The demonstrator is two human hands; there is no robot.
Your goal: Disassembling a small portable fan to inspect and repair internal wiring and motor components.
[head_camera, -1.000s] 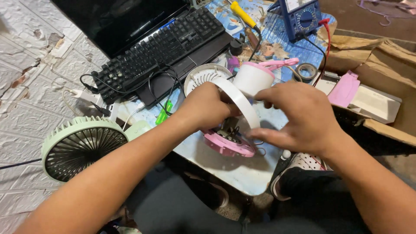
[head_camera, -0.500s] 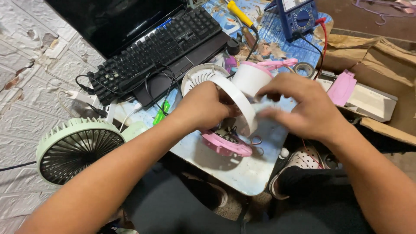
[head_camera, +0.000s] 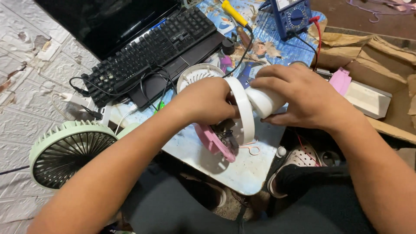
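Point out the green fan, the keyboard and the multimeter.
green fan (head_camera: 69,151), head view, on its dark front grille.
keyboard (head_camera: 151,47), head view, on the middle rows of keys.
multimeter (head_camera: 296,16), head view, on its round dial.

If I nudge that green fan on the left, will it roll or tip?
The green fan would probably tip before it rolls: it seems to lean over the low table's edge. Its slotted plastic shell looks light and stiff, so it would likely slide easily.

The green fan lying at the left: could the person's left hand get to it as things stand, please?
Probably not at once: the left hand is gripping the white and pink fan together with the right hand. Once freed, nothing seems to block the way to the green fan.
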